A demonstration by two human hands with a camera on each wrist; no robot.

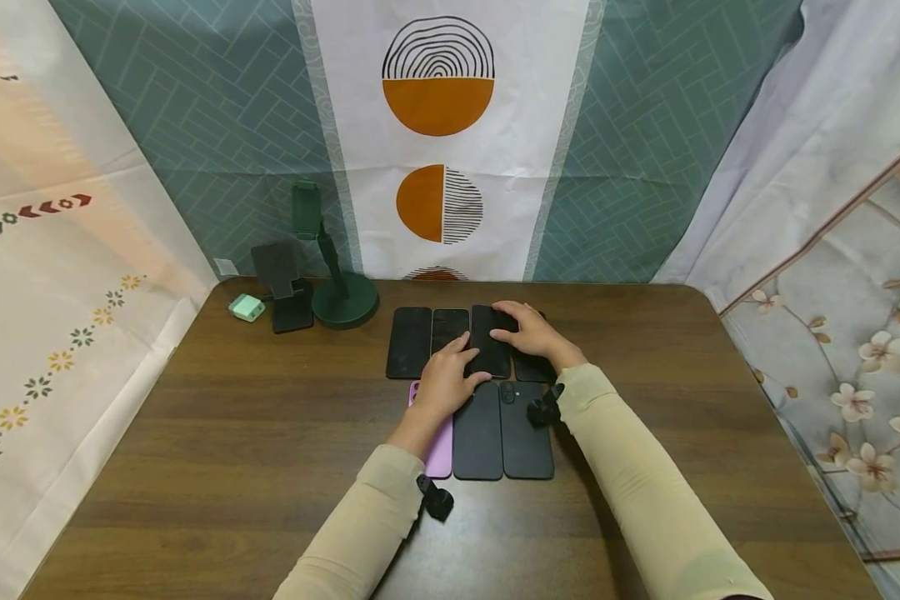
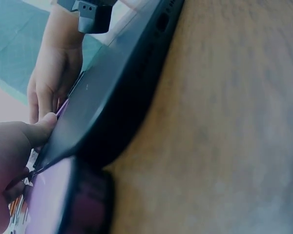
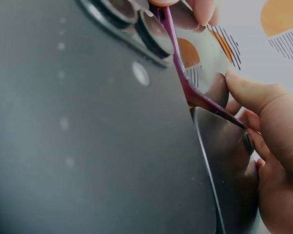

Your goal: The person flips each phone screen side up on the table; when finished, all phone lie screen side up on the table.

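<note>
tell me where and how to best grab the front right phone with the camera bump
Probably pinch the front right phone at its near-right corner, coming from the right: thumb above, fingers below. It lies flat, with another dark phone close along its left, while its right and near edges face bare tabletop.

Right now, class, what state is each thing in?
Left hand: thumb touching third upper phone
Right hand: fingers touching it
Leftmost upper phone: flat
Second upper phone: flat, partly covered
Fourth upper phone: partly covered
Purple phone: partly covered
Lower middle phone: flat
Lower right phone: back up, lenses visible
Green desk lamp: standing
Black stand: upright
Mint block: resting on table
</note>
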